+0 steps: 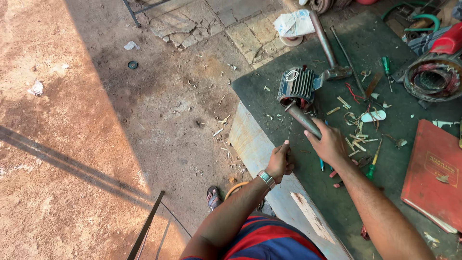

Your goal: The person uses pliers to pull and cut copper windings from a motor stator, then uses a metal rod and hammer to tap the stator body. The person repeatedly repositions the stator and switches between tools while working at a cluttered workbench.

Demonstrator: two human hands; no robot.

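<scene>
A small finned electric motor housing (297, 85) is lying on its side near the upper middle of the frame, at the left edge of a dark green workbench top (308, 192). A rusty metal pipe (303, 119) is running from its open lower end down toward the right hand (329, 143), whose fingers are wrapping around the pipe's lower end in a firm grasp. Just left of it, the left hand (280, 161) is clenching around a thin wire (289, 129) that is rising toward the housing; a metal wristwatch (266, 179) is sitting on that wrist.

Around the housing, a hammer (329, 48) is lying to the upper right with its head just beside the housing, and a long thin rod (347, 60) is lying further right. Scraps of wire and pale insulation strips (356, 139) are littering the bench right of the hands, with a green-handled screwdriver (373, 163) among them. A red book (435, 173) is resting at the right edge, and a wound stator ring (433, 77) is sitting in the upper right corner. A sandalled foot (213, 196) is showing below the bench on the dusty ground (72, 144).
</scene>
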